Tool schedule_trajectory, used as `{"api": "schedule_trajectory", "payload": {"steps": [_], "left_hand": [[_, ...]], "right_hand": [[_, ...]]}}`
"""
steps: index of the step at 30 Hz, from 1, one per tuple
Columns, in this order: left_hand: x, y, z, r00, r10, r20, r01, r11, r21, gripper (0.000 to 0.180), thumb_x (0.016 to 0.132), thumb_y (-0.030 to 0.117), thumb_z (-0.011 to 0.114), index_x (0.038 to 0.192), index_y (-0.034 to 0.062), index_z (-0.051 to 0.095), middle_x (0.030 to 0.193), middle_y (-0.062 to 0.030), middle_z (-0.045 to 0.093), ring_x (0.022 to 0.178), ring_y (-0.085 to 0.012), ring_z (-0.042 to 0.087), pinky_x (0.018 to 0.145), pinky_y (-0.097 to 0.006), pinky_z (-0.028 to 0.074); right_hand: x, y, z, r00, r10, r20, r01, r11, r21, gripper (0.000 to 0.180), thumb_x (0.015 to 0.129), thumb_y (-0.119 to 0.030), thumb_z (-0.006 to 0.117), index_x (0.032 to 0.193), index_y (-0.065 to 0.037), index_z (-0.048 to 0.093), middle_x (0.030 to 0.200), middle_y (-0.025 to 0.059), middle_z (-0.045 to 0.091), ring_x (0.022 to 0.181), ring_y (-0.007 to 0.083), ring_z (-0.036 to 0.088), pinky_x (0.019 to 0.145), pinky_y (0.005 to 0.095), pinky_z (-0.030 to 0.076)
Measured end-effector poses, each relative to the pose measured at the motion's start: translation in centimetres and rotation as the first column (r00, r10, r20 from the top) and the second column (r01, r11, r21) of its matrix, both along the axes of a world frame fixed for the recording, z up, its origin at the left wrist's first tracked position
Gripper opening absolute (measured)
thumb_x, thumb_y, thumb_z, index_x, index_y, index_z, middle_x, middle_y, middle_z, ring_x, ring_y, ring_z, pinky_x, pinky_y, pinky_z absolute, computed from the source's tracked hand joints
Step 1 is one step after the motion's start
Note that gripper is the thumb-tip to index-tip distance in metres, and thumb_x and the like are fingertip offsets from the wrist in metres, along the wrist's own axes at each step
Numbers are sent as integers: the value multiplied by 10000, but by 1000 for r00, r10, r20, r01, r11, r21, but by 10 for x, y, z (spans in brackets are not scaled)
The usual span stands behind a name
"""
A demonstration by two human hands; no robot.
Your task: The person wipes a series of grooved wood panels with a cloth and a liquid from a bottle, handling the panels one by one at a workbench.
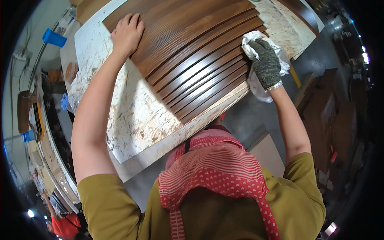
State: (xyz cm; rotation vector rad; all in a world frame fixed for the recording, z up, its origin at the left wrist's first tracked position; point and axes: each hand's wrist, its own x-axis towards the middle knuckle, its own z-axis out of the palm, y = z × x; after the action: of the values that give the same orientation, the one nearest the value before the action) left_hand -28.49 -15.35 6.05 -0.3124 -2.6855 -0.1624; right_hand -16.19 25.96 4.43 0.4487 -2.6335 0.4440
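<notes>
Boards (180,44) near the table's (138,110) near edge: you seem mid-wipe, right hand (265,62) clamped on cloth (260,92), left hand (127,37) resting, fingers apart; next stroke likely needs even pressure.

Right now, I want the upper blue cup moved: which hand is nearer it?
Left. The left hand rests on the boards, right of the cup and apart from it; the right hand holds the cloth at the boards' right ends, farther away.
</notes>
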Motion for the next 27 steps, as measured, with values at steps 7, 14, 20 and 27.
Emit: {"api": "schedule_trajectory", "payload": {"steps": [7,14,20,27], "left_hand": [[0,7,1,1000,1,-28,-1,1000,-8,467,913,395,371,1298,156,482,1364,-103,435,1265,-279,391,1006,-462,309],[-1,5,-2,999,19,36,-19,1000,15,478,918,401,368,1319,158,464,1369,-110,430,1269,-278,384,1012,-461,298],[4,0,1,998,48,50,-49,999,20,477,916,405,384,1315,159,469,1374,-101,425,1274,-267,380,1020,-449,297],[4,3,4,992,66,110,-65,998,-19,467,928,394,386,1326,162,457,1387,-90,411,1287,-257,366,1033,-436,287]], "right_hand": [[102,-174,-37,920,271,284,-345,904,252,242,853,-138,478,1036,8,540,995,168,595,900,281,577,781,395,460],[126,-158,16,505,828,246,-439,491,-752,328,823,-150,555,1126,-25,538,1048,95,587,966,228,575,836,313,474],[94,-68,62,987,161,23,-155,971,-183,387,735,-6,511,1117,-17,571,1079,135,594,1006,294,557,949,357,402],[64,-69,3,935,289,207,-310,947,80,535,663,-115,609,1196,-93,561,1241,140,530,1150,292,502,962,403,393]]}}
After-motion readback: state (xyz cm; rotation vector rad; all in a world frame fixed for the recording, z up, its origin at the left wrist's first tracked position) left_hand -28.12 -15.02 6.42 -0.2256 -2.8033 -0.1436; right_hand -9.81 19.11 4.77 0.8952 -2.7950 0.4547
